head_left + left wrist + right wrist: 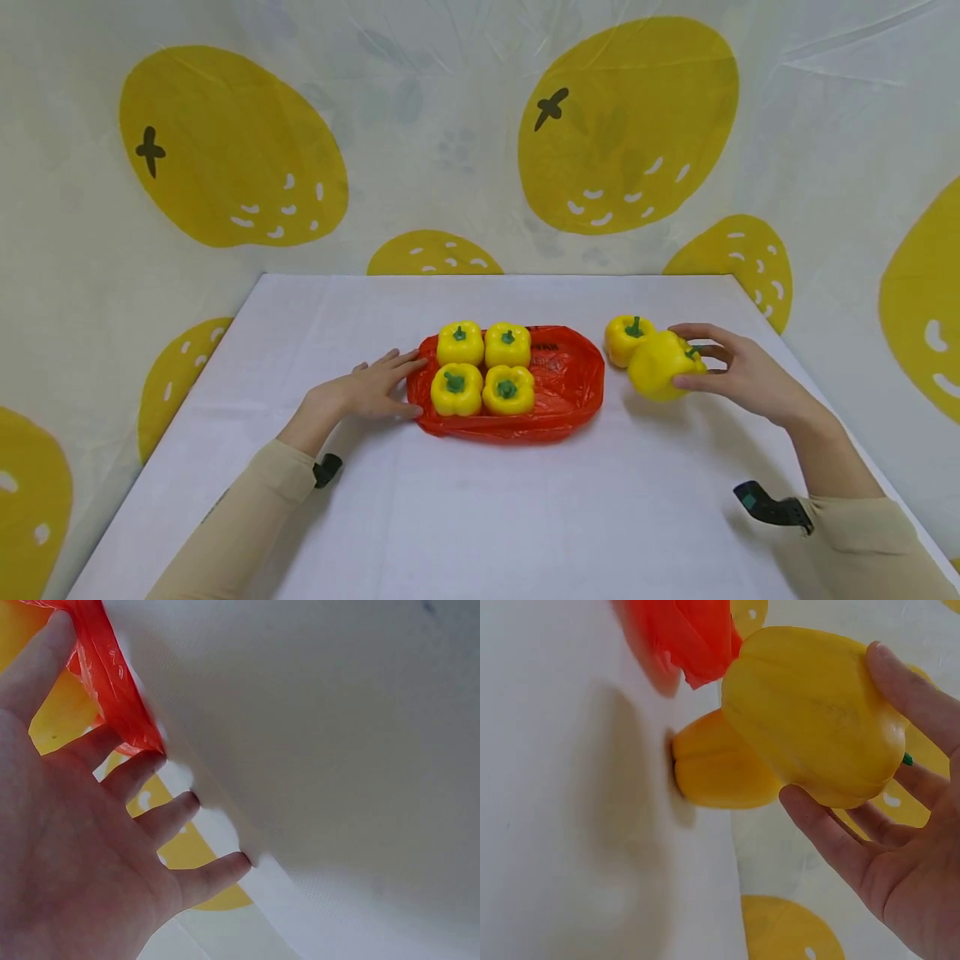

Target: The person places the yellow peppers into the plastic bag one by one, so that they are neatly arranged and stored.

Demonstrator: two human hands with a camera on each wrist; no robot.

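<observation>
A red plastic bag point(562, 375) lies spread on the table, with several yellow bell peppers point(459, 389) standing in rows on its left half. At the bag's left edge rests my left hand point(371, 387), its fingers spread; the left wrist view shows the fingertips point(142, 765) touching the red plastic. My right hand point(738, 371) holds a yellow bell pepper point(658, 367) tilted above the table, thumb and fingers around its stem end. Just behind that pepper, another yellow bell pepper point(624, 337) stands upright on the table, right of the bag.
The white tabletop point(480, 517) extends in front of the bag. A pale cloth backdrop point(435, 125) printed with large yellow fruit hangs behind and beside the table. Dark straps point(772, 504) sit at both wrists.
</observation>
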